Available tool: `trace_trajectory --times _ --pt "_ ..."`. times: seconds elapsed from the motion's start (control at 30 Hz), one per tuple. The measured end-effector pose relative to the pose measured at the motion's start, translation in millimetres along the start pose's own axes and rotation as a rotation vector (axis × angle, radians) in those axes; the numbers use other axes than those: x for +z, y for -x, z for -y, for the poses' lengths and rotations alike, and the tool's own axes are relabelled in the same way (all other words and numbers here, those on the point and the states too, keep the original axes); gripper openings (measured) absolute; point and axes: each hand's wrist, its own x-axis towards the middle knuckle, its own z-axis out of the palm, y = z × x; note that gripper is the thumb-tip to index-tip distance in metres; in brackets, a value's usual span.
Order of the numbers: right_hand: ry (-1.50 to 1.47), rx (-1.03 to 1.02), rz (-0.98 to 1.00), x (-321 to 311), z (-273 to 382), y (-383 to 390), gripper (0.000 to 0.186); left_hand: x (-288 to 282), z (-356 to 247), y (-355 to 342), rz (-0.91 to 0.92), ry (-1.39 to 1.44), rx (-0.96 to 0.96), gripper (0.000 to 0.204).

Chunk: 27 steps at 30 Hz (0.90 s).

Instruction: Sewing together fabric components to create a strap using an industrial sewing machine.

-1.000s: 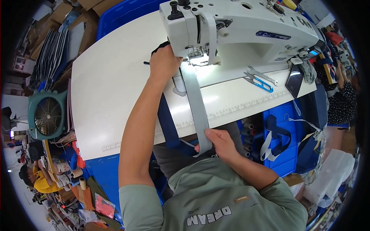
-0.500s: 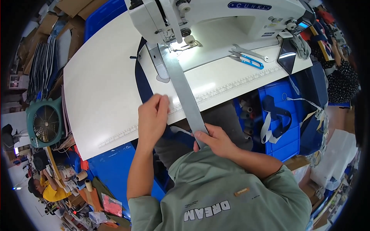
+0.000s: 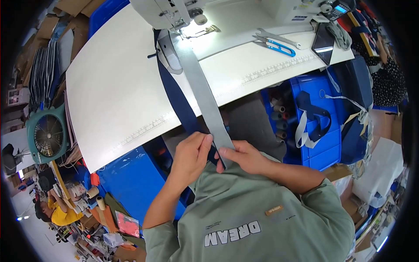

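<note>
A grey fabric strip (image 3: 203,89) runs from under the needle area of the white sewing machine (image 3: 161,13) down over the table's front edge. Its lower end lies in my right hand (image 3: 246,158), thumb on top and fingers beneath. To its left hangs a navy strip (image 3: 176,98), which passes the machine's left side and comes down to my left hand (image 3: 190,157). The thumb and fingers of that hand are closed on the navy strip, close beside the grey one. A dark edge shows below the grey strip between my hands.
Blue-handled thread snips (image 3: 279,48), a wrench (image 3: 279,38) and a phone (image 3: 323,46) lie on the white table (image 3: 109,96). A blue crate (image 3: 321,148) with strap pieces stands at the right. A green fan (image 3: 47,135) is at the left, and a person in yellow (image 3: 63,215) sits beyond.
My left hand has come down and right, from above the table edge to beside my right hand, and now grips the navy strip. The view has shifted, with the machine higher in it.
</note>
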Motion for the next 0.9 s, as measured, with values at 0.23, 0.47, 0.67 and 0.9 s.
trace_trajectory --times 0.23,0.47,0.67,0.9 --pt "0.106 -0.079 -0.096 12.2 -5.3 32.5 0.039 44.6 11.5 31.4 0.073 0.664 -0.067 0.028" --pt "-0.101 -0.157 -0.247 16.1 -17.9 63.5 0.034 61.2 6.8 44.8 0.03 0.657 0.069 0.022" --pt "0.104 -0.245 -0.294 9.1 -30.9 69.1 0.035 61.2 8.0 52.2 0.026 0.636 0.104 0.019" --pt "0.22 -0.137 -0.372 12.1 -17.5 72.8 0.033 60.8 8.7 54.6 0.061 0.63 0.012 0.021"
